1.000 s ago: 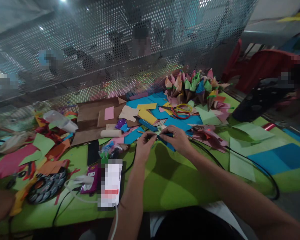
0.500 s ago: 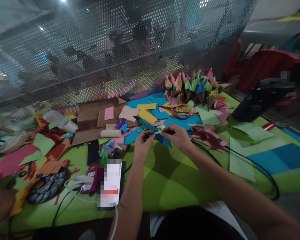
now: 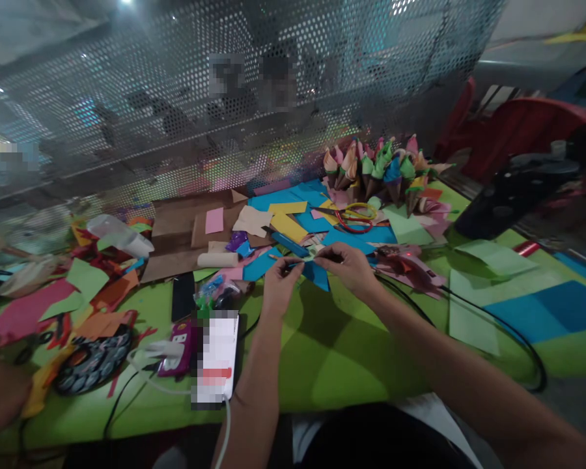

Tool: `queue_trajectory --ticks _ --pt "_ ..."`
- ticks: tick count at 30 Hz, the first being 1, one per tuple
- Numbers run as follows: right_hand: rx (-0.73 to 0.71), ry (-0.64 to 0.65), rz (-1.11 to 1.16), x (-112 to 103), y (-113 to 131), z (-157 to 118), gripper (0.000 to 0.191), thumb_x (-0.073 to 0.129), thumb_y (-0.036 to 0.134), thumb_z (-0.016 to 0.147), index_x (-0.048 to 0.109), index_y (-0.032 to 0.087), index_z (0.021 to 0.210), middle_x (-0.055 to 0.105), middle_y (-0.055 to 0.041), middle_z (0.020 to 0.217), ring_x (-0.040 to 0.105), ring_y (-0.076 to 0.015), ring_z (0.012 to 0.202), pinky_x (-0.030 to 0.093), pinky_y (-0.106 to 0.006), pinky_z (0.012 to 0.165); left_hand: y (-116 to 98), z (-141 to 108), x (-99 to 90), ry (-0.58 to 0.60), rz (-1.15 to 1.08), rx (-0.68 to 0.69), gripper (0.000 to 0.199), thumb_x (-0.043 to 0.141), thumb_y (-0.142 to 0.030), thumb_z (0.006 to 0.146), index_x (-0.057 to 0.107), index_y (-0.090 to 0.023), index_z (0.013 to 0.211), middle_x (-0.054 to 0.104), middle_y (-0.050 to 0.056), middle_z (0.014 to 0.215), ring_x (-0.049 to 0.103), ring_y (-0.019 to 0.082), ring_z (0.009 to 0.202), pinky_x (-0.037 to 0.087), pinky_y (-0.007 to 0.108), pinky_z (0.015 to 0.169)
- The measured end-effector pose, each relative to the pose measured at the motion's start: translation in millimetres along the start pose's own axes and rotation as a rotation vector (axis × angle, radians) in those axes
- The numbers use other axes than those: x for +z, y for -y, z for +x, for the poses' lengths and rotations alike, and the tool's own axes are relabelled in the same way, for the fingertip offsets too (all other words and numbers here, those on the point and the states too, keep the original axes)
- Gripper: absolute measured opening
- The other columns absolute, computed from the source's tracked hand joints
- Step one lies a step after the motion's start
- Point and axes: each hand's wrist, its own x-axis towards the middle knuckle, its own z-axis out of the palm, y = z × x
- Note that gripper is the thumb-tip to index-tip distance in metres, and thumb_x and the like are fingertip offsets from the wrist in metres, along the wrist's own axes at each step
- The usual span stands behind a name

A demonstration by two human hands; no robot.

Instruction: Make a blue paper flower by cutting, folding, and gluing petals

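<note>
My left hand (image 3: 282,279) and my right hand (image 3: 346,266) meet above the middle of the green table. Both pinch a small piece of blue paper (image 3: 317,276), whose pointed lower part hangs down between them. My fingertips cover its upper edge. Just beyond the fingers lies a dark blue cutter-like tool (image 3: 288,241). Red and yellow scissors (image 3: 354,218) rest on paper scraps farther back. Close to my right hand lies a pink glue gun (image 3: 410,264) with a small red light. Several paper ice-cream cones (image 3: 393,170) stand clustered behind.
A phone (image 3: 219,358) with a white cable lies left of my forearm, beside a purple power adapter (image 3: 178,348). A dark bottle (image 3: 512,195) leans at the right. Brown paper (image 3: 176,228) backs onto a perforated metal panel (image 3: 127,130). Another person's hand (image 3: 2,391) enters at left.
The blue paper has tilted slightly, its hanging tip shifting a little left. My hands stay in nearly the same pinch. The other person's hand at left has moved slightly.
</note>
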Motion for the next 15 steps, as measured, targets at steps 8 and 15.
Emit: queue_trajectory --ticks 8,15 --pt "-0.017 -0.039 -0.039 -0.7 0.2 -0.9 0.025 0.069 0.046 0.076 0.066 0.021 0.07 0.064 -0.0021 0.072 0.056 -0.0182 0.07 0.041 -0.031 0.065 1.6 2.2 -1.5 -0.017 -0.078 -0.005 0.026 0.082 -0.038 0.062 0.071 -0.019 0.076 0.066 0.0 0.073 0.057 0.013 0.071 0.045 0.027 0.071" --pt "0.002 0.032 -0.017 0.2 -1.9 -1.8 0.021 0.073 0.042 0.075 0.07 0.021 0.076 0.067 -0.0027 0.076 0.06 -0.0196 0.072 0.044 -0.032 0.066 1.1 0.6 0.0 -0.014 -0.063 0.009 0.027 0.083 -0.038 0.061 0.07 -0.019 0.075 0.066 -0.001 0.07 0.056 0.013 0.068 0.045 0.026 0.066"
